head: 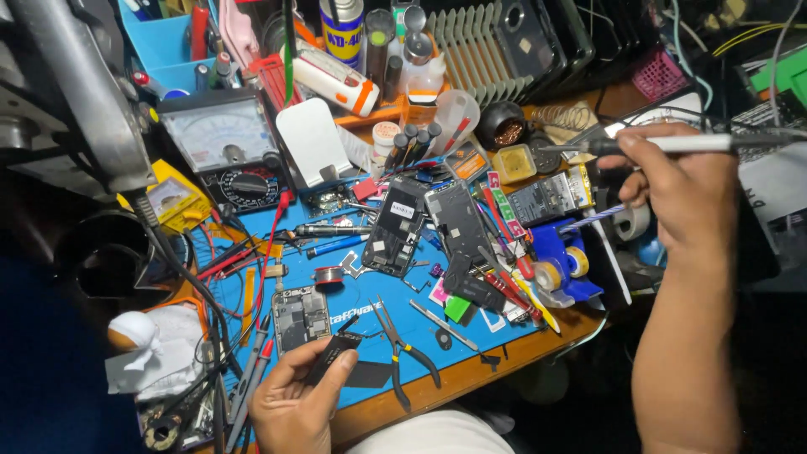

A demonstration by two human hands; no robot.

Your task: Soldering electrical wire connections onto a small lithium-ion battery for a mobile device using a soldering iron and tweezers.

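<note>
My left hand [296,402] is at the near edge of the blue work mat [361,296], gripping a small flat black phone part [332,356] between thumb and fingers. Just above it lies an opened phone with bare circuitry [300,318]. My right hand [681,181] is raised at the right and holds a soldering iron [672,144] with a white handle; its tip points left toward a yellow tin [514,162]. Two more opened phone shells [424,227] lie in the middle of the mat.
Black pliers [403,351] and tweezers [445,326] lie on the mat near the left hand. An analog multimeter [225,151] stands at the back left, a blue tape dispenser [561,267] at the right. Cables, screwdrivers, bottles and a spray can crowd the back.
</note>
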